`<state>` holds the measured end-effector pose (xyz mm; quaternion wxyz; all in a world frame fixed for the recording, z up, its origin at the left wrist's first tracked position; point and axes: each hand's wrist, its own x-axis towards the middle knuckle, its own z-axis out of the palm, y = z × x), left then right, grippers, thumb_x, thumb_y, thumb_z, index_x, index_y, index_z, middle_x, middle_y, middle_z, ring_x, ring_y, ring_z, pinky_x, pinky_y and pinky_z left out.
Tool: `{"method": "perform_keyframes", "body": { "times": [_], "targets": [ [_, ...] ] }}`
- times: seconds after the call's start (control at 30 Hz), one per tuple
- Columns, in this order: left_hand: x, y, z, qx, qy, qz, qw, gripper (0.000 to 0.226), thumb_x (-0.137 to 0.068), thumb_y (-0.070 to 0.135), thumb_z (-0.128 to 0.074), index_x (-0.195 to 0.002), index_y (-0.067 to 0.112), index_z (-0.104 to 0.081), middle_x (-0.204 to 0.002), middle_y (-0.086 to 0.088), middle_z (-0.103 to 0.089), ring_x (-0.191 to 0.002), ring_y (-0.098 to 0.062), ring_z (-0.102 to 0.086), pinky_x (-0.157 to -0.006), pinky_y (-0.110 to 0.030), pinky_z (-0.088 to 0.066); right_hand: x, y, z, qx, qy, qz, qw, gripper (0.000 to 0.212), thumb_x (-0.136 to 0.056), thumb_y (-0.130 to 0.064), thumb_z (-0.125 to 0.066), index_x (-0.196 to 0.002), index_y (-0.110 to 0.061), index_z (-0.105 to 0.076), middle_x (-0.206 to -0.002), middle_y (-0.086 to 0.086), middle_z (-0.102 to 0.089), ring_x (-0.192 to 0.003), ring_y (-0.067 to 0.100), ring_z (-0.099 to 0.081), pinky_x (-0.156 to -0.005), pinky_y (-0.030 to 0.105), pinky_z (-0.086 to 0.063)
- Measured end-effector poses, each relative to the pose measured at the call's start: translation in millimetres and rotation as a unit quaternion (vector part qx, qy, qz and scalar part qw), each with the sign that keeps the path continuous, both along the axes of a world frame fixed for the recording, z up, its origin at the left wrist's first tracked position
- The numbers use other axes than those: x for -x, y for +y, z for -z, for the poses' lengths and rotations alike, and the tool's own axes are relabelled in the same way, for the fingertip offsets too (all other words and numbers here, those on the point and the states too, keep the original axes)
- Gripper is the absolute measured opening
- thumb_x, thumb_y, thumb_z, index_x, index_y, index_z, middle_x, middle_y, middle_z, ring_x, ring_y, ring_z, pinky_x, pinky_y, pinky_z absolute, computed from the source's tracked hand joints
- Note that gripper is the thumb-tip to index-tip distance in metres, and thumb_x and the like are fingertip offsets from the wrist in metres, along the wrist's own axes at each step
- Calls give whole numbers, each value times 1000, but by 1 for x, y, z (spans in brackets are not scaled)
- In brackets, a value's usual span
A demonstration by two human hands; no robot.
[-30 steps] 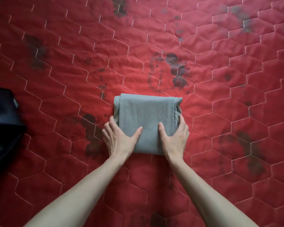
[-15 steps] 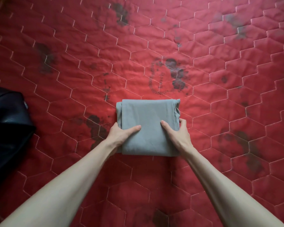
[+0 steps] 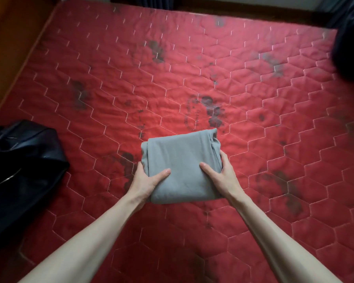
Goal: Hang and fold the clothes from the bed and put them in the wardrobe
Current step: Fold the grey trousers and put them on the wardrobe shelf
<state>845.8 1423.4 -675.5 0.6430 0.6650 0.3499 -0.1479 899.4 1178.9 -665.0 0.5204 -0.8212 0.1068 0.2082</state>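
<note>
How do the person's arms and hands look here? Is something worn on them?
Both forearms are bare, no sleeves in view. The left hand and right hand wear no gloves; no ring, watch or bracelet shows. The fingernails look short and unpainted.

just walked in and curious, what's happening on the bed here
A person holds a folded grey garment over the red quilted mattress, the left hand and right hand gripping its two sides with thumbs on top. A black garment lies at the mattress's left edge, not yet folded.
</note>
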Motion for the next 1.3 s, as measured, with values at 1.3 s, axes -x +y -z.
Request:
{"method": "perform_keyframes", "body": {
  "times": [1.3],
  "targets": [
    [361,55,-568,-149,-310,-347,873,78,-87,22,-81,-152,34,-39,-137,14,-63,-124,-4,-62,-111,-40,-48,205,165,-553,-291,-60,-306,904,60,-95,-24,-75,-148,-35,-47,-119,-4,-71,-98,11,-75,-77,24,-60]
  ]
}}
